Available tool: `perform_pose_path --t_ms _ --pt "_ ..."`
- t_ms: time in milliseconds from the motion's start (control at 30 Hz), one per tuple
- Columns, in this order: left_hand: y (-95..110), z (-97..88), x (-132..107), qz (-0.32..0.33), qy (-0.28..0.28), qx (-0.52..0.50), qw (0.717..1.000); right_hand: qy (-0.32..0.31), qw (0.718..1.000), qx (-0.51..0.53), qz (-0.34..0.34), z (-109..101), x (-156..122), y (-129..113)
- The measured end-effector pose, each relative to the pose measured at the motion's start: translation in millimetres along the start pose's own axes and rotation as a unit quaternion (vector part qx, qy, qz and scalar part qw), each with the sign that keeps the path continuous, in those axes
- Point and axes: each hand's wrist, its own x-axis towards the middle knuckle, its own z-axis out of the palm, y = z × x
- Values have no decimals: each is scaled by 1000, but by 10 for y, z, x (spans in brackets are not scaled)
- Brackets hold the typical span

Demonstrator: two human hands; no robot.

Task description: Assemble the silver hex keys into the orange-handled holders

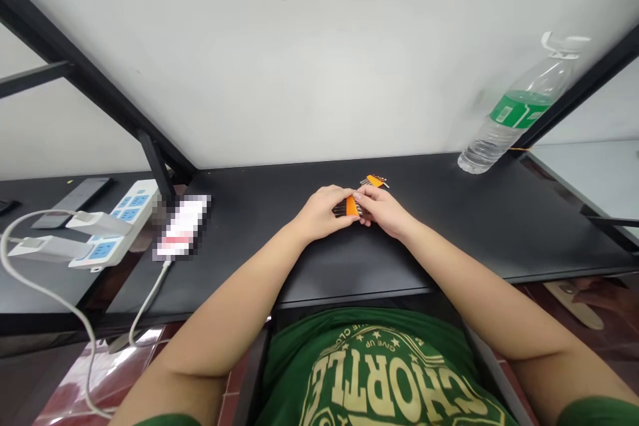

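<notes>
My left hand and my right hand meet over the black tabletop, both closed on one orange hex key holder. Dark metal keys stick out of its two sides, partly covered by my fingers. The left thumb and fingers grip the holder's left side, while the right fingers pinch its right end. Just behind my right hand, a second orange holder with several thin metal hex keys lies on the table.
A large water bottle with a green label stands at the back right. To the left are a phone on a charging cable and a white power strip with plugs. Black frame bars flank the black table; a white wall rises behind.
</notes>
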Motion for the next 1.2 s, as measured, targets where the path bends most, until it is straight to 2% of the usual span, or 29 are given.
perform_pose_path --t_ms 100,167,233,333,367,433,467,533,667,800,900,1033,1200 --pt "23 24 6 19 1 0 1000 -36 997 65 29 35 -8 4" --pt "8 34 7 18 -7 3 1000 -43 996 64 37 36 -11 0" --pt "-22 32 7 10 -14 9 1000 -39 998 19 36 23 -11 -11" --pt "-80 -14 5 -11 -27 32 999 -8 988 -154 -1 -52 -7 -39" --pt "-104 -39 3 -23 -33 43 998 24 973 -229 -29 -103 -4 -50" --pt "-161 -92 -4 -53 -46 66 995 130 919 -360 -98 -244 7 -66" --pt "-195 -116 -8 -71 -54 77 993 178 890 -399 -127 -330 17 -70" --pt "-269 -148 -17 -110 -65 97 987 237 853 -443 -141 -510 50 -61" --pt "-415 -156 -26 -164 -75 110 977 213 819 -523 -99 -747 140 14" --pt "-519 -133 -3 -204 -50 95 973 148 798 -582 -52 -732 196 95" --pt "-558 -112 44 -252 -46 98 962 128 791 -595 -61 -648 193 119" --pt "-565 -77 114 -325 -59 138 934 104 809 -572 -93 -539 164 127" --pt "-465 -71 113 -346 -25 212 914 125 831 -535 -87 -454 163 123"
